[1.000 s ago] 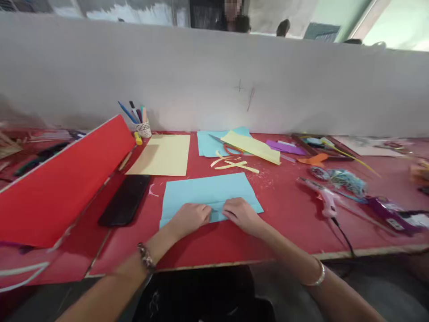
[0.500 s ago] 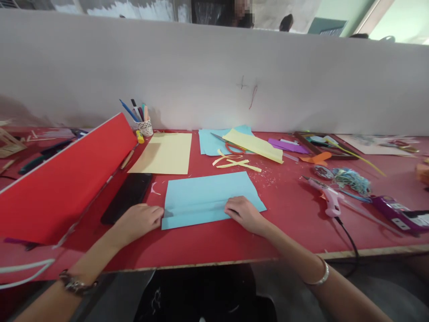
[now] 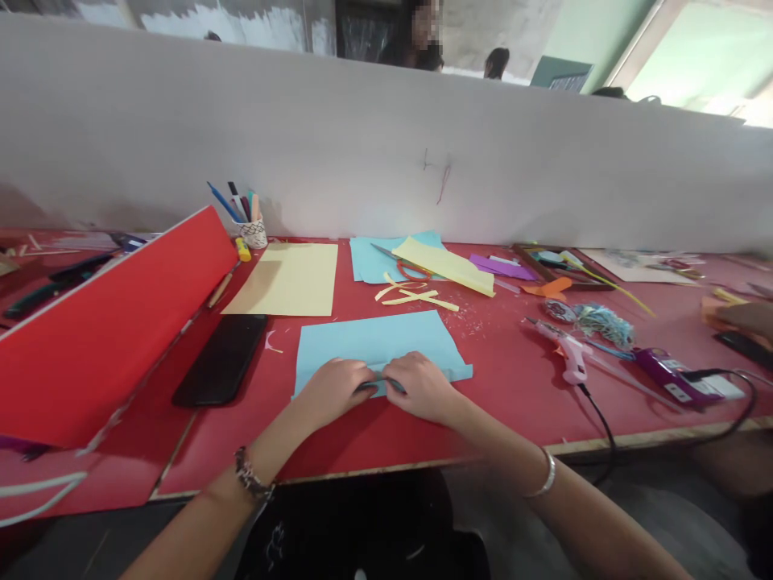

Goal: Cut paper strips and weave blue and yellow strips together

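Note:
A light blue sheet of paper [image 3: 368,338] lies on the red table before me, its near edge folded up in a narrow strip. My left hand [image 3: 338,389] grips the folded edge near its middle, fingers curled over it. Close beside it, my right hand [image 3: 419,387] pinches the same fold, the two hands almost touching. To the right of my right hand, the fold's end [image 3: 460,372] sticks up a little from the table. My fingers hide the middle of the fold.
A black phone [image 3: 221,360] lies left, beside a standing red board [image 3: 121,322]. Behind are a yellow sheet [image 3: 302,278], orange-handled scissors [image 3: 414,271] and yellow paper strips [image 3: 419,298]. A pink glue gun [image 3: 564,350] with a cord lies right. Another person's hand [image 3: 754,318] is at far right.
My left hand has moved right, from the sheet's left corner to the middle of the fold. My right hand has shifted slightly inward, and the near edge is now folded up further.

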The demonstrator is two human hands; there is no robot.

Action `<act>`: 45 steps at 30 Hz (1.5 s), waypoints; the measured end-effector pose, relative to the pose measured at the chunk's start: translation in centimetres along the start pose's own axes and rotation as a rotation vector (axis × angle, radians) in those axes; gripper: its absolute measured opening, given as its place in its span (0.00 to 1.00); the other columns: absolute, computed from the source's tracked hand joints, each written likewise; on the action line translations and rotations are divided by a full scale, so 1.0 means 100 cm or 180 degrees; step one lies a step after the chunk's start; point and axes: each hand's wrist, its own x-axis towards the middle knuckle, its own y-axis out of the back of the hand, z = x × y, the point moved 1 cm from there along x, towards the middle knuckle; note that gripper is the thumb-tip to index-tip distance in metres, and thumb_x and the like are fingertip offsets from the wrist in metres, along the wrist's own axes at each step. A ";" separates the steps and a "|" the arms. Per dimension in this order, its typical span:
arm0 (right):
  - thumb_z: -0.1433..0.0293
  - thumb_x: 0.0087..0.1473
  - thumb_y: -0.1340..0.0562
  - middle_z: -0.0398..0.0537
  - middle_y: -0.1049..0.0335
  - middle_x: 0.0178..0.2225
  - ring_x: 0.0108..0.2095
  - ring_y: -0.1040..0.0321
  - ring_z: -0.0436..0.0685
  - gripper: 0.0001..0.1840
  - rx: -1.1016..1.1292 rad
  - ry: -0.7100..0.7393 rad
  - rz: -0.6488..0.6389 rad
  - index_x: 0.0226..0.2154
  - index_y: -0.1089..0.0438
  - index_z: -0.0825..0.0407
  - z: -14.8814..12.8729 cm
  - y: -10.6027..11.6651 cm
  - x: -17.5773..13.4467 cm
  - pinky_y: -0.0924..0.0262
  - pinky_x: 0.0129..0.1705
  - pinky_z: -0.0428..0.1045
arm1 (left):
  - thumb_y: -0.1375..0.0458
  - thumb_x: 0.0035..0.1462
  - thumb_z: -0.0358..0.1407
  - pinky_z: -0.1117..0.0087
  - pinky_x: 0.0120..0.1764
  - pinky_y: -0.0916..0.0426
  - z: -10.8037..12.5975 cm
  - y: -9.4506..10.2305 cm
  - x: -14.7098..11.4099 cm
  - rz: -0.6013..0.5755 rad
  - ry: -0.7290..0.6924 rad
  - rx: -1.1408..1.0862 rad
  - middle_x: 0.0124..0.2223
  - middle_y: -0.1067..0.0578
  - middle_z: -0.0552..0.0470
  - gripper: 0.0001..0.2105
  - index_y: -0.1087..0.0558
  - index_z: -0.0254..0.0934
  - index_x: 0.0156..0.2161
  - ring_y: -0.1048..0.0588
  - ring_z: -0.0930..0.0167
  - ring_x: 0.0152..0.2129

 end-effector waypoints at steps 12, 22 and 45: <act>0.79 0.41 0.50 0.40 0.42 0.14 0.18 0.50 0.47 0.10 -0.0312 0.0672 0.0967 0.16 0.41 0.52 0.017 -0.012 -0.008 0.54 0.27 0.43 | 0.55 0.58 0.41 0.75 0.24 0.48 -0.019 0.003 -0.011 0.0195 -0.0285 -0.0725 0.18 0.37 0.57 0.18 0.38 0.36 0.20 0.39 0.75 0.17; 0.79 0.43 0.52 0.41 0.43 0.15 0.19 0.49 0.48 0.13 -0.0487 0.0134 0.0805 0.14 0.43 0.52 0.069 0.009 -0.057 0.51 0.31 0.44 | 0.58 0.59 0.41 0.74 0.31 0.44 -0.024 0.012 -0.020 0.0126 -0.0272 -0.0378 0.21 0.33 0.58 0.17 0.35 0.37 0.23 0.35 0.75 0.21; 0.71 0.55 0.47 0.43 0.33 0.24 0.25 0.39 0.49 0.10 0.0438 0.0082 -0.0500 0.25 0.35 0.53 0.004 0.023 -0.010 0.52 0.28 0.44 | 0.55 0.57 0.29 0.70 0.26 0.40 0.024 0.006 0.000 0.0573 -0.0391 0.0796 0.23 0.28 0.53 0.10 0.35 0.35 0.27 0.29 0.70 0.21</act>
